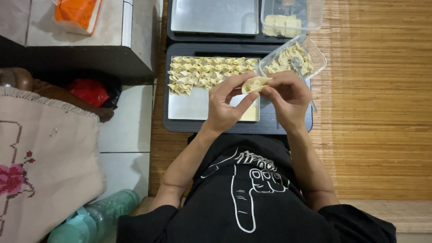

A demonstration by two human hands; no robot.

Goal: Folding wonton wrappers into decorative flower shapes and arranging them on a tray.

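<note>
Both hands, left [223, 104] and right [288, 99], are pinching our folded dumpling [254, 84] above the tray [193, 108]; we are pressing its edge evenly, judging gentle pressure best.

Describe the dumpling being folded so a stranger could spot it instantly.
Start at the black rectangular tray holding a metal pan of folded dumplings. Just above the pan's near right corner, the pale half-folded dumpling wrapper is pinched between left hand and right hand; unlike the rows, it is held aloft.
</note>
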